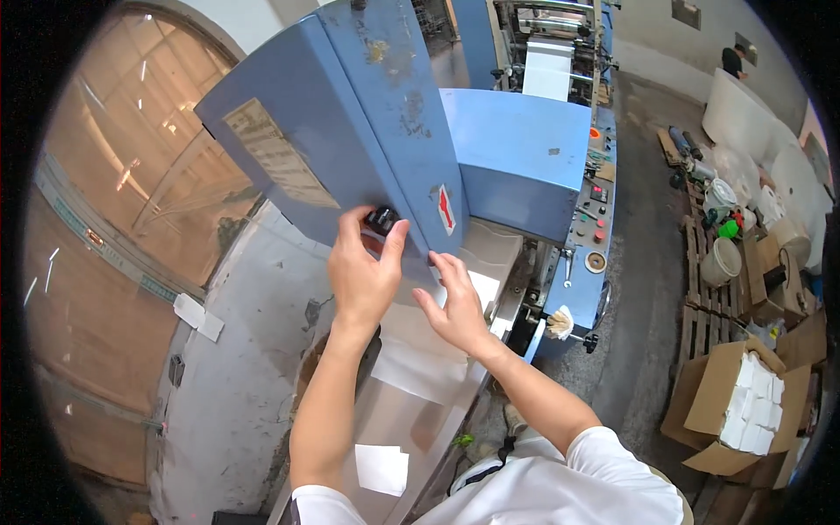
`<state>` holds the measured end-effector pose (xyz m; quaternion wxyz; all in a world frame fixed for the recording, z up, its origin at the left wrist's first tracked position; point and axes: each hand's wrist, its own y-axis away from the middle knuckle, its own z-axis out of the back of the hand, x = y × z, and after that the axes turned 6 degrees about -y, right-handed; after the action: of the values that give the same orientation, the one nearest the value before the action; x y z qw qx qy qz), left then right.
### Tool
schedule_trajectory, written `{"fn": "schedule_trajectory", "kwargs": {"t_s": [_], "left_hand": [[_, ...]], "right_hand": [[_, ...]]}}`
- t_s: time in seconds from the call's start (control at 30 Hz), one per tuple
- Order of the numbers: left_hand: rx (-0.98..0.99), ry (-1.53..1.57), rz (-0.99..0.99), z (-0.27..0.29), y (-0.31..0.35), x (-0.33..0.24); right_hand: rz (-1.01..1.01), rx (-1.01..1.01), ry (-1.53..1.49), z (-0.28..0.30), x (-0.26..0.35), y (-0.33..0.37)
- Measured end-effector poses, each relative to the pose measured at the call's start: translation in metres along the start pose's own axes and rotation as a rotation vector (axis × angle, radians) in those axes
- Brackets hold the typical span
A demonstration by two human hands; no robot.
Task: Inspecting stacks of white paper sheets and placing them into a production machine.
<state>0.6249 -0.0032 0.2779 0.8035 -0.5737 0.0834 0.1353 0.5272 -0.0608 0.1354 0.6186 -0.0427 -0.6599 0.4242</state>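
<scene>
A tall blue machine housing (289, 96), worn and chipped, rises in front of me. My left hand (366, 278) has its thumb and fingers around a black knob (382, 219) on the lower part of the housing. Just to the right, my right hand (457, 311) is open, its fingers stretched out and the fingertips at the lower edge of the housing. Whether they press on it I cannot tell. A red arrow sticker (446, 210) shows above the right hand. Under both hands runs a smooth pale metal tray (407, 416) carrying some white paper sheets (381, 469).
A lower blue cover (525, 162) joins the housing on the right. Beside it a control panel (588, 229) has buttons, with a wrench (569, 268) and a tape roll (595, 262). Far right are pallets, a bucket (721, 262) and a carton of white packs (700, 411). A person (733, 61) is far back.
</scene>
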Motion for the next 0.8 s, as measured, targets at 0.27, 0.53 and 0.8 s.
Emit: {"fn": "schedule_trajectory", "kwargs": {"t_s": [0.27,0.53,0.8], "left_hand": [[0.221,0.287,0.45,0.002,0.007,0.001],[0.156,0.2,0.36,0.006,0.009,-0.011],[0.599,0.771,1.081,0.018,-0.004,0.011]], "right_hand": [[0.011,0.01,0.009,0.001,-0.001,-0.002],[-0.014,0.018,-0.043,-0.003,0.001,-0.001],[-0.012,0.042,0.005,0.0,0.003,-0.001]]}}
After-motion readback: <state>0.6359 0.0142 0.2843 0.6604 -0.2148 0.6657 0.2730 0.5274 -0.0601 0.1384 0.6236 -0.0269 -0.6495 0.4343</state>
